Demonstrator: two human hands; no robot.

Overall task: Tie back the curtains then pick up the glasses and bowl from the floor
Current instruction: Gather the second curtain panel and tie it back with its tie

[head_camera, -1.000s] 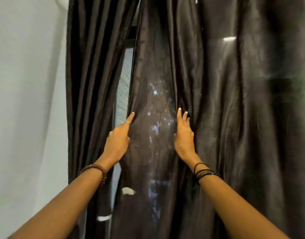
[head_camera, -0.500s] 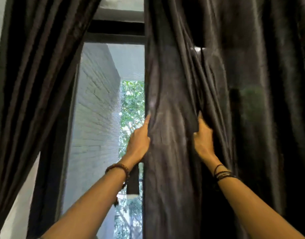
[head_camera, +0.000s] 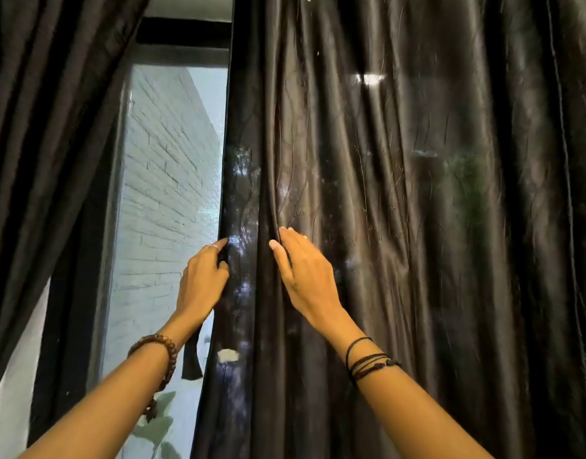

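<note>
The dark right curtain (head_camera: 401, 210) hangs in front of me, its left edge beside a gap of window. My left hand (head_camera: 202, 283) pinches that edge between thumb and fingers. A short black strap (head_camera: 192, 357) hangs down from under this hand. My right hand (head_camera: 304, 276) lies flat on the fabric a little to the right, fingers straight, fingertips at a fold. The left curtain (head_camera: 53, 127) is drawn aside at the left. No glasses, bowl or floor are in view.
Between the curtains the window (head_camera: 165, 210) shows a white brick wall outside and green leaves (head_camera: 159, 425) at the bottom. A dark window frame (head_camera: 185, 31) crosses the top. A pale wall (head_camera: 9, 392) shows at the lower left.
The right curtain was drawn right, opening the gap of window. In the last half second my right hand let go of the bunched folds and now lies flat; the fabric has spread out.
</note>
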